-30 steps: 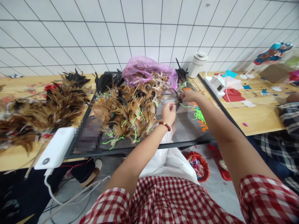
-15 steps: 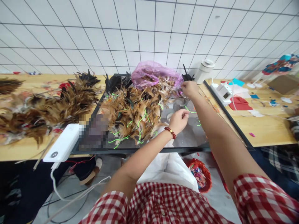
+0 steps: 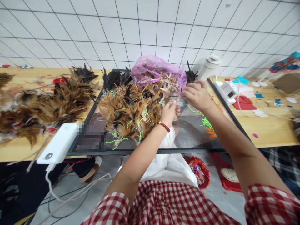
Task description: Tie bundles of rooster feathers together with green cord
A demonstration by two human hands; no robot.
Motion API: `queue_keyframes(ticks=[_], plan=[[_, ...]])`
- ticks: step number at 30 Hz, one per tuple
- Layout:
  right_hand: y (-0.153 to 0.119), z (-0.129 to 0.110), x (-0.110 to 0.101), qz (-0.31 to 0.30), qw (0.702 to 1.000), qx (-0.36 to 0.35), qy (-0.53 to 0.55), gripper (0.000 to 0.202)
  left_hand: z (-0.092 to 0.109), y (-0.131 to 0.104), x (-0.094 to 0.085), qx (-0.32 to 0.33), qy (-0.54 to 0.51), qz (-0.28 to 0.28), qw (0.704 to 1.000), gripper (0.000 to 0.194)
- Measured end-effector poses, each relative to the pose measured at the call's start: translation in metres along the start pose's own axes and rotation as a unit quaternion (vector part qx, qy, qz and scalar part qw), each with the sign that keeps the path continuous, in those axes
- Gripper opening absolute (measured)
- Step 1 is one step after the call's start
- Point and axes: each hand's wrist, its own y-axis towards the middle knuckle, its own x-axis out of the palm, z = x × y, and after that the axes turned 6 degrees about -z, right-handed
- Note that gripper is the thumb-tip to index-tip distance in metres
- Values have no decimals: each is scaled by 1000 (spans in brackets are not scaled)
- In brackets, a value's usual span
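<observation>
My left hand, with a red bead bracelet on its wrist, is at the right edge of a pile of brown feather bunches. Its fingers are curled in; what they grip, if anything, is too small to make out. Just to its right and farther back, my right hand reaches toward it, palm down, fingers apart and loosely bent. Beside the right fingertips lies a pink plastic bag, spilling small brown and whitish feathers. Bright green ties show among the feather bunches.
The black-edged tray holds more green ties and orange pieces at right. Black feathers lie behind. A white cup, a power bank and feather garlands surround it. Below is a red bin.
My left hand has moved left and away from me, toward the feathers. My right hand has shifted slightly right and its fingers have spread from a pinch. The view has tilted a little.
</observation>
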Motion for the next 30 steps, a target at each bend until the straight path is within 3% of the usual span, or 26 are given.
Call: queue_keyframes(ticks=[4, 6, 8, 10, 12, 15, 18, 23, 30], plan=[[-33, -16, 1, -68, 996, -44, 45, 41, 3, -7, -3, -82, -27, -91, 992, 21], [-39, -8, 7, -34, 997, -14, 61, 39, 1, -11, -6, -82, -13, -89, 993, 24], [-43, 4, 14, 62, 989, 98, 91, 34, 0, -14, -8, -71, -7, -94, 993, 25], [-45, 12, 22, 149, 943, 231, 185, 27, -2, -15, -8, -51, -15, -99, 994, 22], [-47, 8, 31, 162, 875, 286, 356, 23, -5, -16, -7, -29, -17, -95, 995, 19], [-50, -15, 45, 98, 773, 210, 591, 44, -11, -15, -5, -11, 21, -83, 996, 17], [-50, -40, 54, 101, 716, 172, 669, 51, -17, -14, -4, -21, 90, -85, 992, 23], [-48, -46, 62, 166, 722, 214, 637, 42, -24, -11, -4, 2, 129, -78, 989, 19], [-56, -46, 62, 116, 702, 208, 671, 48, -31, -7, -6, 26, 148, -74, 986, 28]])
